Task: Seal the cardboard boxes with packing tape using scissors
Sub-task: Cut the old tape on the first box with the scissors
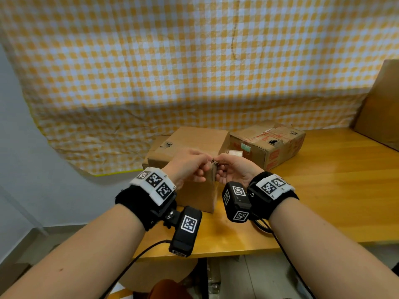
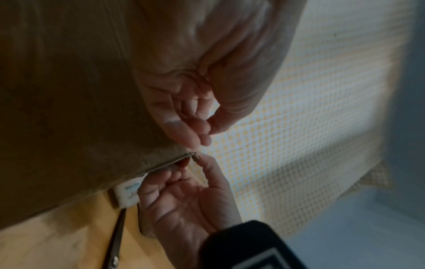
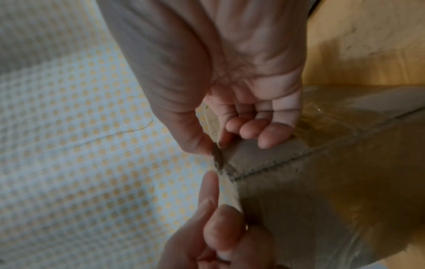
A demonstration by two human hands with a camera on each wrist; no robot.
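Note:
A plain cardboard box (image 1: 195, 198) stands on the wooden table (image 1: 323, 201), and both hands meet at its near top corner. My right hand (image 1: 218, 164) pinches a small brown scrap (image 3: 217, 156) between thumb and forefinger at that corner (image 2: 196, 157). My left hand (image 1: 205, 168) pinches the box's corner edge just below it (image 3: 230, 209), fingers curled. Clear tape (image 3: 322, 131) shines on the box top. Scissors (image 2: 117, 234) lie on the table beside the box, seen only in the left wrist view.
A worn box with red print (image 1: 267, 145) sits behind on the right, another box (image 1: 156, 151) behind on the left. A white object (image 1: 235, 153) lies between the boxes. A large cardboard sheet (image 1: 380, 108) leans at far right. A checked cloth (image 1: 194, 61) hangs behind.

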